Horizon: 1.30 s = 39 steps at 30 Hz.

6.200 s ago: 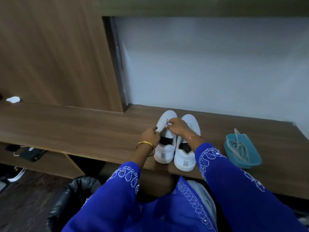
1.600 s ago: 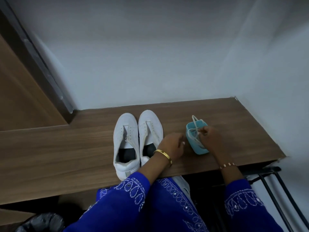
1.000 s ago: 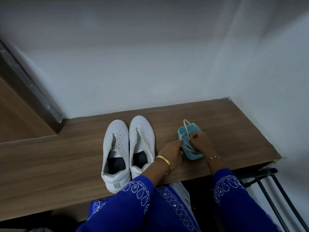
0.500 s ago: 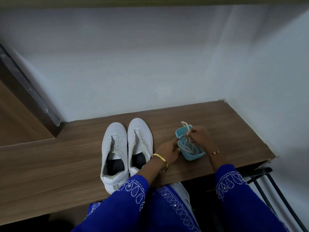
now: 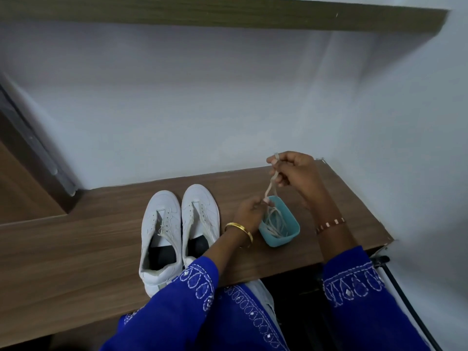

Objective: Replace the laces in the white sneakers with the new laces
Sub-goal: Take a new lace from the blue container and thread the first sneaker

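Wooden shelf (image 5: 76, 249): sneakers (image 5: 177, 231) unlaced. At three o'clock, right hand (image 5: 296, 173) pinches a new lace (image 5: 269, 186) above tub (image 5: 291, 236); left hand (image 5: 249, 211) grips its lower end. Threading not begun.

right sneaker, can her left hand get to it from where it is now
Probably yes. The left hand pinches a lace at the teal tub, just beside the right sneaker, with only bare shelf between. It would have to drop the lace first.
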Each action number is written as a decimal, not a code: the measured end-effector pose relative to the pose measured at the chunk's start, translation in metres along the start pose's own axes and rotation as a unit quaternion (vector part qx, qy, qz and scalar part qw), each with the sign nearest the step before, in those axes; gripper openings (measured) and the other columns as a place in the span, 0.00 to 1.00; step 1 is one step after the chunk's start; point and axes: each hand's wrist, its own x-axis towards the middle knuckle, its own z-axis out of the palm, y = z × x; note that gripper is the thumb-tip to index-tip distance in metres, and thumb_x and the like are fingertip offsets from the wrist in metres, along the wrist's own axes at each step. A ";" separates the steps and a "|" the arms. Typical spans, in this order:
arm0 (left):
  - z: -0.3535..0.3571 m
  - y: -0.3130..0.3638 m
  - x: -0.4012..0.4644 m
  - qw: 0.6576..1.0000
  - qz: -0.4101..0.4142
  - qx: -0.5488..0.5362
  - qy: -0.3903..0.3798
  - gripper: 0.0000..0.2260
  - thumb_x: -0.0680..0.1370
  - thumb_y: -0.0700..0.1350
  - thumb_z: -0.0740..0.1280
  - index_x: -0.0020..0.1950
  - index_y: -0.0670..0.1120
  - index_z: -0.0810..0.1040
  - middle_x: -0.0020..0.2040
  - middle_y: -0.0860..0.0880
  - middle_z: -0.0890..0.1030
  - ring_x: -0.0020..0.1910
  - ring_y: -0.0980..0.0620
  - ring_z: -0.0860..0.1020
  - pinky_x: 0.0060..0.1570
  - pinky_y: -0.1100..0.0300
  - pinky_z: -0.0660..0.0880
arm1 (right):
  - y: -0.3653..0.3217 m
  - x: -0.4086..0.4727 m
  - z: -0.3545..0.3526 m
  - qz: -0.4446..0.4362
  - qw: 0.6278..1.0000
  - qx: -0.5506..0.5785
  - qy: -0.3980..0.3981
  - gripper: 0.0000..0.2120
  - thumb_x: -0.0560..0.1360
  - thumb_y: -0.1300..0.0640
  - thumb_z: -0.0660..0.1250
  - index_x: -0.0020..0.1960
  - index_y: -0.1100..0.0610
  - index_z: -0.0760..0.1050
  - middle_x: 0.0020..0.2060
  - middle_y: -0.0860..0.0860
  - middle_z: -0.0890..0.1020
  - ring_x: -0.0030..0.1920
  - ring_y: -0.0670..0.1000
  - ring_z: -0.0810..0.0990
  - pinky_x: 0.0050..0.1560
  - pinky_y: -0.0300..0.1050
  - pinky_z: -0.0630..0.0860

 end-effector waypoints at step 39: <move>-0.071 0.015 -0.004 0.926 -0.185 -0.327 -0.036 0.13 0.82 0.45 0.52 0.43 0.45 0.72 0.45 0.46 0.82 0.34 0.51 0.83 0.44 0.52 0.76 | 0.035 0.048 -0.007 -0.139 0.965 -0.180 0.132 0.09 0.77 0.59 0.62 0.47 0.60 0.81 0.30 0.48 0.79 0.27 0.39 0.75 0.32 0.29 0.69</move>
